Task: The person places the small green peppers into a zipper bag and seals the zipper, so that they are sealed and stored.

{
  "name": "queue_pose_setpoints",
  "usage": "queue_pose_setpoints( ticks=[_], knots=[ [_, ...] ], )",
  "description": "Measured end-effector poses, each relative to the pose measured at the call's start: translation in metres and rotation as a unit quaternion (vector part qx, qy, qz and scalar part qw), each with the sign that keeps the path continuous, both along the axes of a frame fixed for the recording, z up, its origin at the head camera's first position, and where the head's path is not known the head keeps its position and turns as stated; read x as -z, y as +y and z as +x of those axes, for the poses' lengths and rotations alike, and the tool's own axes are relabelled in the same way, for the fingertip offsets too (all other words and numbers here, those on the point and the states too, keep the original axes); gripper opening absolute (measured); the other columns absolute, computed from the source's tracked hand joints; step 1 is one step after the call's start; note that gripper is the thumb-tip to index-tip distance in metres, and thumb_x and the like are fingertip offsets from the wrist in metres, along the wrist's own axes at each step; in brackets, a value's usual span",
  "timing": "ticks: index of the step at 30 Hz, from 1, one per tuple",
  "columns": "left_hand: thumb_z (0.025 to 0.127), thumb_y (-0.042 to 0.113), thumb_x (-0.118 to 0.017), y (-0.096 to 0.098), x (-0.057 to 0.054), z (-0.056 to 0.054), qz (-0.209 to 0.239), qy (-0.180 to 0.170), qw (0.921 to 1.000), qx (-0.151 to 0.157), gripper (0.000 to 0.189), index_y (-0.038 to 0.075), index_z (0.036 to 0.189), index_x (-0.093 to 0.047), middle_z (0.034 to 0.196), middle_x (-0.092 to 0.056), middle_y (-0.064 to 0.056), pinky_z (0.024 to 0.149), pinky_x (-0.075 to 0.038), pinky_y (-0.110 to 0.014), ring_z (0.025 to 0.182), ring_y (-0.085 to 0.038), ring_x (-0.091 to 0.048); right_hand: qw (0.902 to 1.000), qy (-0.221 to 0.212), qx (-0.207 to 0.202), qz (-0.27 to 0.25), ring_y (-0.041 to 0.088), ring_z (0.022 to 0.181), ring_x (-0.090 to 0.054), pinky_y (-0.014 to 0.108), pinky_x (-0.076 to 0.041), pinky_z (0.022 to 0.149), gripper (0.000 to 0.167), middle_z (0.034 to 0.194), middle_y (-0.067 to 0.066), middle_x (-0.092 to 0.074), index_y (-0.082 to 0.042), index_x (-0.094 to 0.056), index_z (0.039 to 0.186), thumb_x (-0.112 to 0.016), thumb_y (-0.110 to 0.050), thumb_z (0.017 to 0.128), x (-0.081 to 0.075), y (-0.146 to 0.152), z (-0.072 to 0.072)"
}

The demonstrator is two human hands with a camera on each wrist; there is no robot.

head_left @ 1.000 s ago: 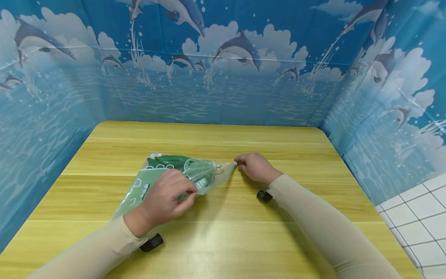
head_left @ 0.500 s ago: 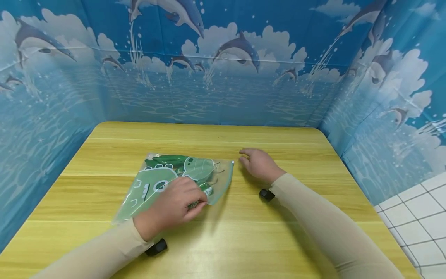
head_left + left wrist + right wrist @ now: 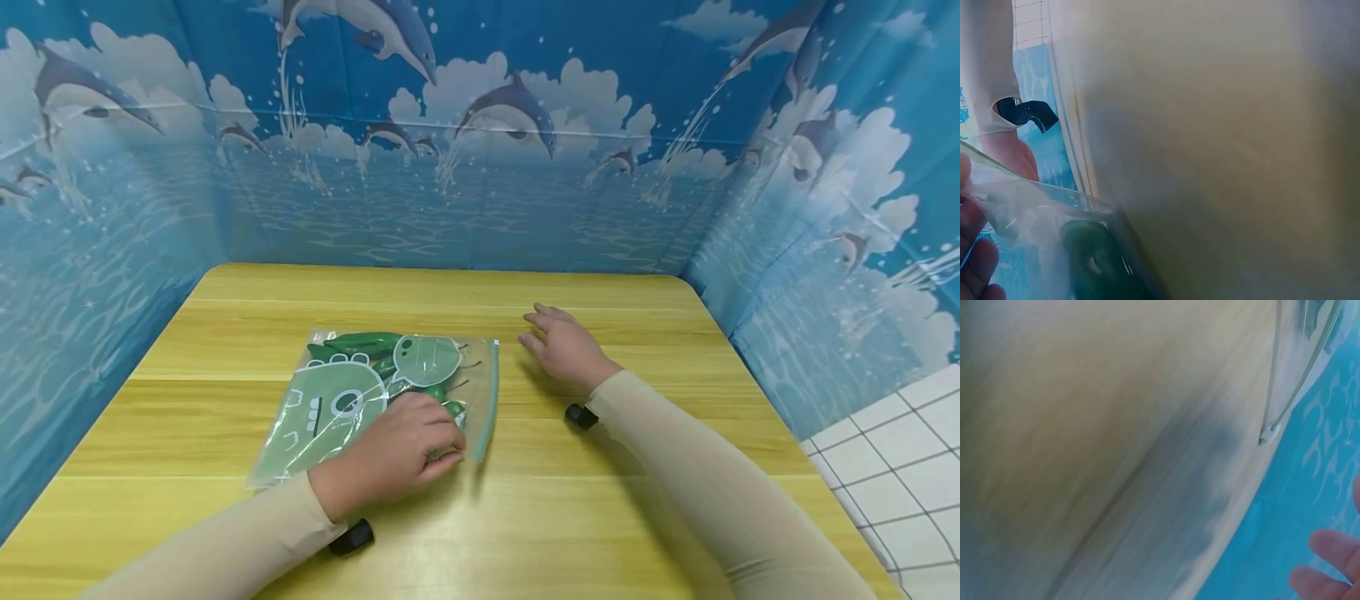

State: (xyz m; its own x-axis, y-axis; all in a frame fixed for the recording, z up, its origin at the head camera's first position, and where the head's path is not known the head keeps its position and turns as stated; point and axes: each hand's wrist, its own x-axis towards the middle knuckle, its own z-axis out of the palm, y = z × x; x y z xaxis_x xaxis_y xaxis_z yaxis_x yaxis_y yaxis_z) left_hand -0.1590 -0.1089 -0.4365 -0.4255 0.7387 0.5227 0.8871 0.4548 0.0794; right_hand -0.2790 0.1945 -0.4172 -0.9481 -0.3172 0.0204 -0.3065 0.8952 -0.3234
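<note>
A clear zip bag (image 3: 322,442) printed with green cartoon dinosaurs lies on the table, its zip strip (image 3: 492,392) towards the right. Inside are several glossy green, pepper-like things (image 3: 367,342) with thin stems, partly hidden by the print. My left hand (image 3: 408,450) pinches the bag's near edge by the zip end; clear film (image 3: 1029,212) shows beside its fingers in the left wrist view. Just right of the zip's far end, my right hand (image 3: 570,350) hovers with fingers spread, holding nothing. The white slider (image 3: 1269,435) sits at that far end in the right wrist view.
The wood-grain table (image 3: 637,500) carries the bag. A blue dolphin-print curtain (image 3: 480,208) hangs behind it and at both sides. White tiles (image 3: 892,475) show at the lower right. Each wrist wears a small black device (image 3: 352,537).
The right hand has let go of the zip's far corner and moved slightly away, fingers spreading. The left hand has moved right and nearer; the bag's mouth has flattened and straightened.
</note>
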Motion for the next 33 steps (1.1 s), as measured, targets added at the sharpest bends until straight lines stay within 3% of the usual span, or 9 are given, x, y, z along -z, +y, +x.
queue_pose_setpoints(
  ticks=[12,20,33],
  knots=[
    [0.098,0.041,-0.073,0.014,-0.001,0.004,-0.070,-0.046,0.9963,-0.017,0.017,0.025,0.101,-0.078,0.102,-0.072,0.012,0.107,-0.047,-0.038,0.106,-0.013,-0.064,0.9992,-0.006,0.026,0.029,0.053,0.160,-0.011,0.068,-0.014,0.128,0.073,0.174,0.026,-0.015,-0.004,-0.036,0.164,-0.051,-0.051,0.109,0.004,0.014,-0.001],
    [0.099,0.045,-0.070,0.022,0.000,0.006,-0.122,-0.094,0.9878,-0.023,0.024,0.026,0.110,-0.079,0.106,-0.070,0.011,0.110,-0.044,-0.038,0.111,-0.013,-0.061,0.9979,-0.026,0.043,0.042,0.054,0.160,-0.004,0.073,-0.009,0.126,0.081,0.176,0.026,-0.007,-0.008,-0.031,0.166,-0.050,-0.059,0.107,0.006,0.020,0.001],
    [0.101,0.050,-0.066,0.029,0.003,0.013,-0.185,-0.107,0.9764,-0.032,0.030,0.029,0.119,-0.078,0.116,-0.070,0.010,0.112,-0.042,-0.039,0.118,-0.014,-0.060,0.9971,-0.031,0.050,0.048,0.055,0.160,0.000,0.075,-0.006,0.125,0.091,0.176,0.025,-0.004,-0.010,-0.026,0.168,-0.048,-0.070,0.103,0.012,0.024,0.004]
  ],
)
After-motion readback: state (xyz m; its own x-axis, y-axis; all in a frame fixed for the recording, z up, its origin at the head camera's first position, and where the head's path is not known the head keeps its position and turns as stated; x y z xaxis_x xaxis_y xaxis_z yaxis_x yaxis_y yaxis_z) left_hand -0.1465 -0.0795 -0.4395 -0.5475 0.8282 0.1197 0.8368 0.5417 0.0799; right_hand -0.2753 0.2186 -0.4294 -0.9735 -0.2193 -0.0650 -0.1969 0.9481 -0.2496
